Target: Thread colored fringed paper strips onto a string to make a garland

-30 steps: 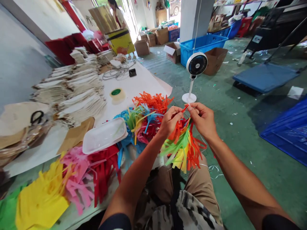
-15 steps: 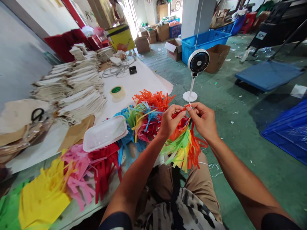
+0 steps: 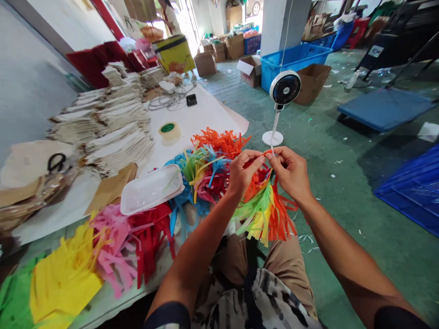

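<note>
Both my hands meet over my lap, pinching the top of an orange tissue-paper tassel. My left hand is closed on the orange twisted end, thumb against fingers. My right hand is closed at the same spot, where a thin white string shows by the fingertips. Below hang the fringes of a green, yellow and orange tassel. Beside my left hand, more tassels lie heaped on the table: an orange one, with blue, yellow and pink strips around it. A white plastic tray rests on the fringed paper.
Yellow fringed paper and pink fringed paper lie at the table's near left. Behind are a tape roll, a dark phone-like object and paper stacks. A white fan stands ahead; a blue crate is right.
The view has shifted very slightly. My fingers still pinch the orange end, with the left fingertips a little changed in position; the tassel hangs much as before.
</note>
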Demonstrator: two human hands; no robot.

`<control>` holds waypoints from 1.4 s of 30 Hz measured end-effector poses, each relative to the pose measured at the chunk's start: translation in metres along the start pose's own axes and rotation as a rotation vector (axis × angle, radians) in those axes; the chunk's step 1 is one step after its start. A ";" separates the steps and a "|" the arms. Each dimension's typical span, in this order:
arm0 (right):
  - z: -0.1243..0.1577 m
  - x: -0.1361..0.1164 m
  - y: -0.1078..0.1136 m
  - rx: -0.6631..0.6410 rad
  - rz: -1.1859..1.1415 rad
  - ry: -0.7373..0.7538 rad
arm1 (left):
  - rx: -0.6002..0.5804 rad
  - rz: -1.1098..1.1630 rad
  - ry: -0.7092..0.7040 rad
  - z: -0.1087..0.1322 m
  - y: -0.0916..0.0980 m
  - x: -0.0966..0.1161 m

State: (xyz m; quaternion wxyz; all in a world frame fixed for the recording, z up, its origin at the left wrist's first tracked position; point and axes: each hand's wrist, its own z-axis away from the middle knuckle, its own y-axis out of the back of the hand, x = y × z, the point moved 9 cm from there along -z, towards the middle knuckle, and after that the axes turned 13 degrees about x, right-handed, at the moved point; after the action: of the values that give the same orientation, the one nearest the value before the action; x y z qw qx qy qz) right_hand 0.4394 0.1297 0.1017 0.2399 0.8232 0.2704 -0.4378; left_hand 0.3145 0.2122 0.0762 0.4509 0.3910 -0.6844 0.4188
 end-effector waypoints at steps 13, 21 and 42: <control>-0.001 0.006 -0.004 -0.030 0.023 -0.036 | -0.073 0.248 0.334 0.000 -0.003 -0.017; 0.005 -0.011 -0.010 -0.157 0.069 0.079 | 0.005 0.174 0.233 -0.008 0.004 -0.014; 0.001 0.001 -0.013 -0.175 0.099 0.010 | 0.003 0.169 0.144 -0.007 0.003 -0.005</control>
State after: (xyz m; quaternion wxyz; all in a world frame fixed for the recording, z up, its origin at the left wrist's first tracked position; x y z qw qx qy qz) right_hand 0.4312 0.1387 0.0980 0.3308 0.8137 0.2680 -0.3958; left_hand 0.3148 0.2206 0.0725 0.4615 0.3016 -0.6801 0.4833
